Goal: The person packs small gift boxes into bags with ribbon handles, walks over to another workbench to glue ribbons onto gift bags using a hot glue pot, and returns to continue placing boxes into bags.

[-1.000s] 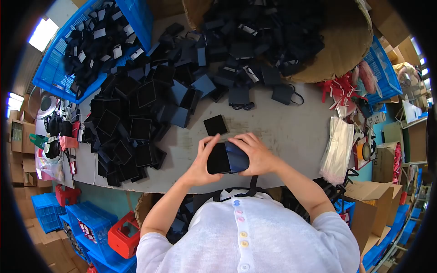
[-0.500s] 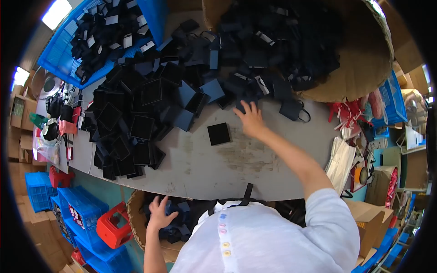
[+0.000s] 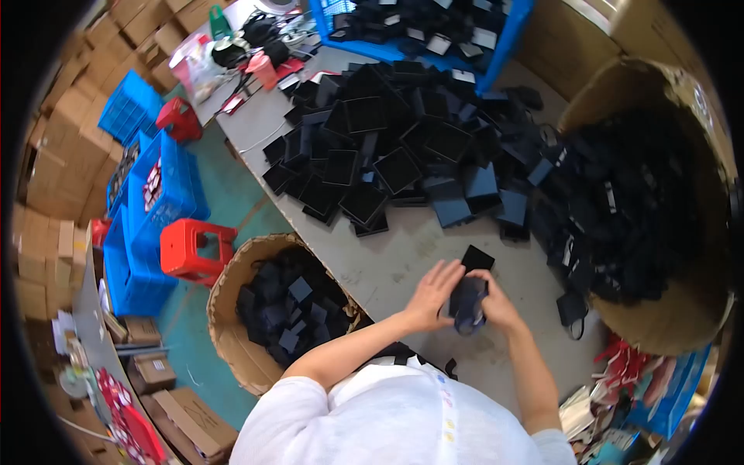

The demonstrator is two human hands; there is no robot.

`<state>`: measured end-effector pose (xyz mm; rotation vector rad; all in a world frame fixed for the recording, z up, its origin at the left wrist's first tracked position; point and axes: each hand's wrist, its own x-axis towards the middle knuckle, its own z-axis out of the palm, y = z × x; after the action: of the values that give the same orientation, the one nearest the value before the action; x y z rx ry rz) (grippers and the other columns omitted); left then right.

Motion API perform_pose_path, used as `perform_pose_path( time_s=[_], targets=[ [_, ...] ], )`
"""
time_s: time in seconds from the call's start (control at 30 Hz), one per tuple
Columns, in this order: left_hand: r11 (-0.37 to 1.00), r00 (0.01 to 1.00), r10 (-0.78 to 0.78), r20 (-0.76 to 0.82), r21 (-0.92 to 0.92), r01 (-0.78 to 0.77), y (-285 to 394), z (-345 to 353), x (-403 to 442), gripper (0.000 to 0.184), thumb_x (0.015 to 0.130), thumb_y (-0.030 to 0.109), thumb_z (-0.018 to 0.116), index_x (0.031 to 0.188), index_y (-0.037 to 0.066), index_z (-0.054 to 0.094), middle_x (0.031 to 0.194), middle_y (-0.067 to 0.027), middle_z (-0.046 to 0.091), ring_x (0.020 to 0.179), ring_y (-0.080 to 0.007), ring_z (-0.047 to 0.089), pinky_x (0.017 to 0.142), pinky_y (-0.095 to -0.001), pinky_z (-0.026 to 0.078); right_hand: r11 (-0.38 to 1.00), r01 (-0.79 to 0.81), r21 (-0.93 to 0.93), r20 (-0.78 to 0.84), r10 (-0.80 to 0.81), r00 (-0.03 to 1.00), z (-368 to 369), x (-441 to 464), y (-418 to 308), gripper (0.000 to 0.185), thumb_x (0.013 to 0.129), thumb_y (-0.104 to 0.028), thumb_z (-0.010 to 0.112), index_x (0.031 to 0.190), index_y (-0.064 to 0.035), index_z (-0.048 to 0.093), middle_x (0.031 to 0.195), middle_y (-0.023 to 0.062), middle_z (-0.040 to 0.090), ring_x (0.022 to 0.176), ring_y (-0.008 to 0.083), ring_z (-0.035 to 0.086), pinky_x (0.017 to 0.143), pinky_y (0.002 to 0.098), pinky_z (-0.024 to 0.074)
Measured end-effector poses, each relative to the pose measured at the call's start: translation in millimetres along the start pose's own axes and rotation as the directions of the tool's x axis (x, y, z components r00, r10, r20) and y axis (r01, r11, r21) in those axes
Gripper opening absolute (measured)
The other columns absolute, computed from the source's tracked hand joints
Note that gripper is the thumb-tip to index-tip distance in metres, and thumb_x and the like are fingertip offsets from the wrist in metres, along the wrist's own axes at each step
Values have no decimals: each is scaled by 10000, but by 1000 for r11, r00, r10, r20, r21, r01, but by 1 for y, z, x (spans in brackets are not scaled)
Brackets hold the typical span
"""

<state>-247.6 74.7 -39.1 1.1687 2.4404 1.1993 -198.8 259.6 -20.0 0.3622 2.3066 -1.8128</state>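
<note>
Bench, grey, one. Front edge runs slantwise from the left end down to the person's waist. Top shows as a strip between heap and front edge, widening toward the hands; a further stretch of top lies right of the hands, up to the far-side carton.

Large carton, brown, near the far edge, right of the heap. Mouth turned to the bench middle; dark pieces within.

Heap of open boxes, black, left part of bench. Several corners sit near the front edge.

Floor carton, brown, ragged rim close against the front edge; dark blue boxes inside.

Blue crate, far edge behind the heap; dark pieces inside.

Red stool, on the floor, left of the floor carton.

Left hand: fingers straight, laid close together along the bag's left side; thumb pressure cannot be told.

Right hand: fingers curled round the bag's right side, gripping it.

Dark blue bag, between both hands, above the bench near its front edge.

Black square piece, on the bench just beyond the fingertips.

Pale labels, on pieces in the blue crate; any lettering too small to read.
</note>
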Motion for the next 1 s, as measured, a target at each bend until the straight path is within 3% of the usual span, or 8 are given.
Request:
perform_pose_path(
  time_s=[0.17,0.27,0.3,0.47,0.7,0.8,0.9,1.0],
  targets=[
    [974,963,90,-254,-178,-137,5,-2,-14,1013,528,259,780,1383,34,286,1366,-186,341,1284,-391,309,1052,-467,271,969,120,-218,56,-110,992,26,-14,-54,363,853,-60,380,1203,-49,477,1090,135,582,1031,218,547,900,311,417],
    [982,893,190,-408,81,-172,-1,-8,-23,1014,519,341,756,1370,22,305,1346,-195,347,1246,-420,325,1036,-515,253,969,233,-82,-63,-238,969,47,5,-34,316,887,-131,383,1149,-39,534,1012,122,606,955,180,563,852,305,444],
    [983,877,175,-446,38,-177,-1,-13,-31,966,548,342,728,1363,24,317,1315,-186,371,1237,-400,337,1035,-512,246,996,85,-7,-47,-85,995,53,9,-32,306,910,-148,385,1138,-17,540,1046,94,598,972,180,551,865,299,438],
    [999,853,-7,-522,-46,-20,5,-22,-45,927,586,324,706,1367,17,312,1245,-176,410,1172,-353,396,987,-464,276,887,412,-207,-199,-450,871,71,23,-37,324,964,-165,348,1009,36,598,939,123,618,842,195,575,778,293,459],
    [954,878,-136,-459,-298,-8,-13,-24,-66,1066,567,293,821,1399,4,221,1416,-195,265,1235,-358,334,1017,-422,283,873,486,-49,-497,-443,746,83,42,-85,291,967,-184,402,944,26,602,810,67,593,748,147,553,709,266,462],
    [974,738,-121,-664,-222,-40,-10,-26,-62,1134,585,380,842,1406,1,158,1437,-204,226,1312,-357,273,1062,-433,271,939,122,321,-204,-57,977,85,55,-63,339,957,-284,417,1064,-8,583,934,91,620,819,188,598,752,285,485],
    [783,822,-324,-468,-620,-44,2,-37,-60,1148,590,384,848,1415,14,141,1444,-191,217,1310,-350,281,1057,-438,285,713,-412,568,349,245,905,98,46,-39,415,923,-401,464,1127,-51,557,1027,93,623,853,209,618,770,297,495],
    [843,820,-100,-564,-486,-231,-17,-28,-45,1069,604,331,843,1408,47,197,1403,-179,282,1288,-348,319,1052,-430,297,654,-432,621,403,207,892,71,43,-30,447,922,-451,456,1130,-75,580,989,92,637,849,204,619,738,330,508]
  ],
)
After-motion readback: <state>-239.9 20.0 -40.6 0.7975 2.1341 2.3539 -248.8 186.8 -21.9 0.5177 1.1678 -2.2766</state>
